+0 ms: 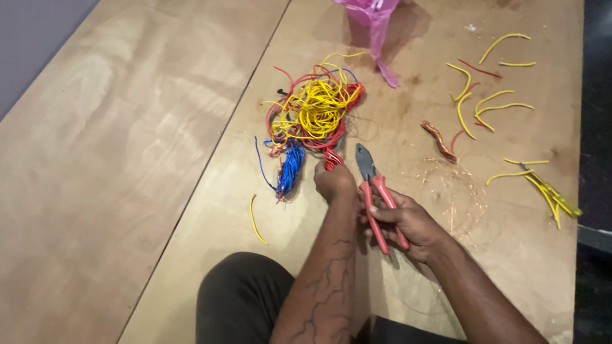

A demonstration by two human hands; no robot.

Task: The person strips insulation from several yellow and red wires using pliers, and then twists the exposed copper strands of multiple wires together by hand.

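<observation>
Pliers [375, 191] sit gripped in right hand [408, 223]; left hand [333, 181] fingers pinch red wires [331, 158] beside tangled wire pile [312, 111].

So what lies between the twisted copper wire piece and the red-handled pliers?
Head view: only bare plywood between twisted copper wire piece and red-handled pliers.

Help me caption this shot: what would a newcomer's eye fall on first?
The wire tangle, yellow, red and blue, at the board's centre. Just below it, the left hand pinches red strands while the right hand holds red-handled pliers. Yellow offcuts lie scattered at upper right.
</observation>
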